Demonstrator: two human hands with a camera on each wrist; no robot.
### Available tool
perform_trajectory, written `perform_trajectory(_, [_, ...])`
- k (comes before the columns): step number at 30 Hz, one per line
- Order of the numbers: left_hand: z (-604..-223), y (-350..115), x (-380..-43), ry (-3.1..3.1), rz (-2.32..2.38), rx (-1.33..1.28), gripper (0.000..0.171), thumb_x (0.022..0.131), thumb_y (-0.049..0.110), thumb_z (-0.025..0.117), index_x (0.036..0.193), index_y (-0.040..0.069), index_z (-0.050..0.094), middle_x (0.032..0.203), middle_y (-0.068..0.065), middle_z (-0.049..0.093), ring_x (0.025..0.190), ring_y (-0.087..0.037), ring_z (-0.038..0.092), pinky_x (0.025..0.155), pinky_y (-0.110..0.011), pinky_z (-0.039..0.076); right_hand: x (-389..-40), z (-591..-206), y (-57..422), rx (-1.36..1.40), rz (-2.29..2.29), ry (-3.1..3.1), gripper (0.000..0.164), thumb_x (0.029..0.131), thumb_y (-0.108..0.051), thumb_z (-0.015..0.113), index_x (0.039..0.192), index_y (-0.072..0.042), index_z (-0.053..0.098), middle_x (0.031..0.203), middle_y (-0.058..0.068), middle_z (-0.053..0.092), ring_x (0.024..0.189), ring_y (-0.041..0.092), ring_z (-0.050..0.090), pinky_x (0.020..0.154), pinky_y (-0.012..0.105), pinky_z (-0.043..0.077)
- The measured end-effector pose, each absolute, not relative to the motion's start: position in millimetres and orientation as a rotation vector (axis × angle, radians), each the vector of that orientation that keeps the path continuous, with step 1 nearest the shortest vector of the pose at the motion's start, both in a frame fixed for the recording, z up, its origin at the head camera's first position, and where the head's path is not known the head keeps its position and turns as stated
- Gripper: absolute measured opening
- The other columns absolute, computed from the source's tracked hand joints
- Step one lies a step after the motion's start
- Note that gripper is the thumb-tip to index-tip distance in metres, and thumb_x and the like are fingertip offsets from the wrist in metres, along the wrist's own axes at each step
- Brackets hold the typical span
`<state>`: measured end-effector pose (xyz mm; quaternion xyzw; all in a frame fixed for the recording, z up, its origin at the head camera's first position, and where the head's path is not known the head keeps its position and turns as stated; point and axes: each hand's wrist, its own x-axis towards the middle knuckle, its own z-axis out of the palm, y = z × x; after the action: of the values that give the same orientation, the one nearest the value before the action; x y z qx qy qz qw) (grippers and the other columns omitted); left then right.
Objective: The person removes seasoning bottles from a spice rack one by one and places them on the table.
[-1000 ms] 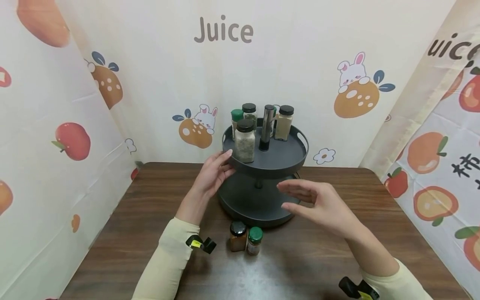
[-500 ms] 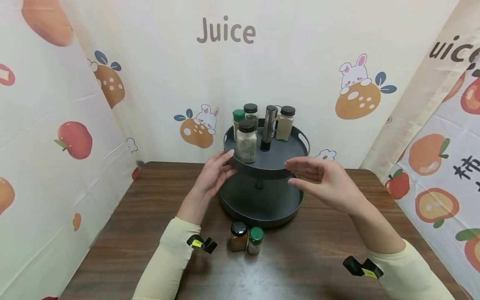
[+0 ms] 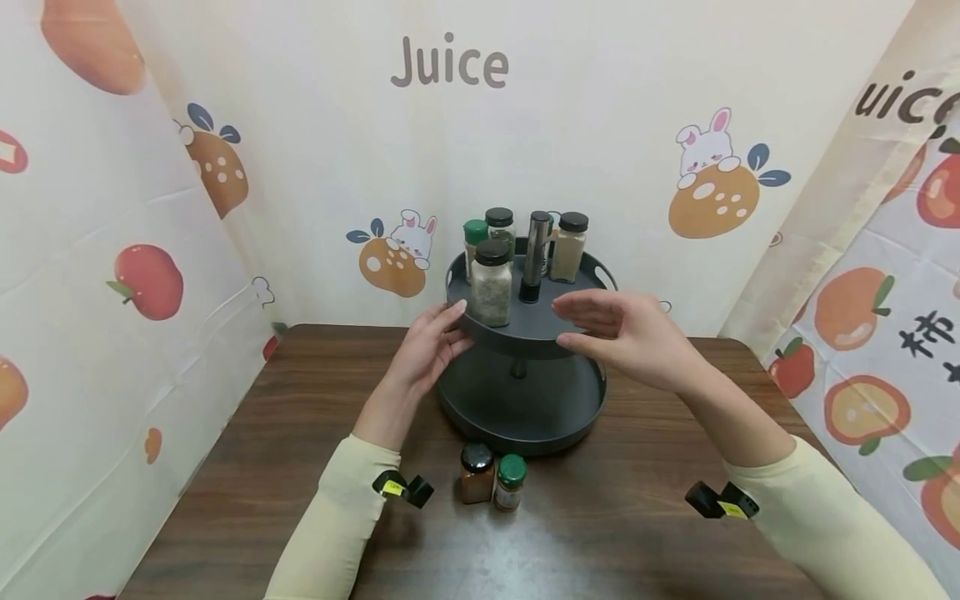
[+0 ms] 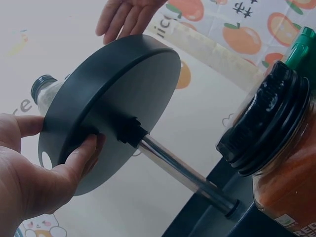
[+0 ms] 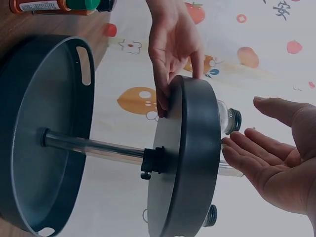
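Note:
My left hand grips the left edge of the dark grey upper tray, thumb at the rim and fingers underneath, as the left wrist view confirms. My right hand holds nothing; its fingers are extended, thumb apart, in front of the tray's right side. A large black-capped jar of greyish seasoning stands on the tray near my left thumb. Behind it are a green-capped jar and a black-capped herb jar. Right of the metal centre post stands a jar of beige powder, with another bottle partly hidden.
The lower tray sits on the wooden table, joined to the upper one by a metal pole. In front of it stand a black-capped orange-brown spice jar and a small green-capped jar. Printed curtains surround the table.
My right hand has risen from the lower tray's level to the upper tray's, drifting right and then back left. My left hand and the jars keep their places.

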<state>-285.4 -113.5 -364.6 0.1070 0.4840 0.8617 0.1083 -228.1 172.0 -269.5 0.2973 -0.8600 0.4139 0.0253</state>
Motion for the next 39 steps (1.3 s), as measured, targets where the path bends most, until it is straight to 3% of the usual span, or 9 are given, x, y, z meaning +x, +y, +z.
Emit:
perform_trajectory(23, [-365,-114,-284,1.431,2.535,0.309,0.059,0.101,0.023,0.057,0.147,-0.003,0.031,0.131,-0.018,0.050,0.111,-0.026,0.059,0.102,-0.043,0.043,-277,-255,134,0.932,1.123,-2.745,0.056,0.084,-0.033,0.078,0.131,-0.008,0.061,0.130,0.011,0.064,0.116,0.018,0.060,0.100,0.046,0.051])
perform_trajectory(39, [-365,-114,-284,1.438,2.532,0.341,0.060,0.101,0.024,0.056,0.146,-0.005,0.030,0.130,-0.018,0.050,0.114,-0.026,0.057,0.102,-0.043,0.043,-302,-255,110,0.852,1.054,-2.884,0.074,0.086,-0.033,0.076,0.146,-0.003,0.045,0.142,0.016,0.054,0.126,0.024,0.052,0.103,0.045,0.049])
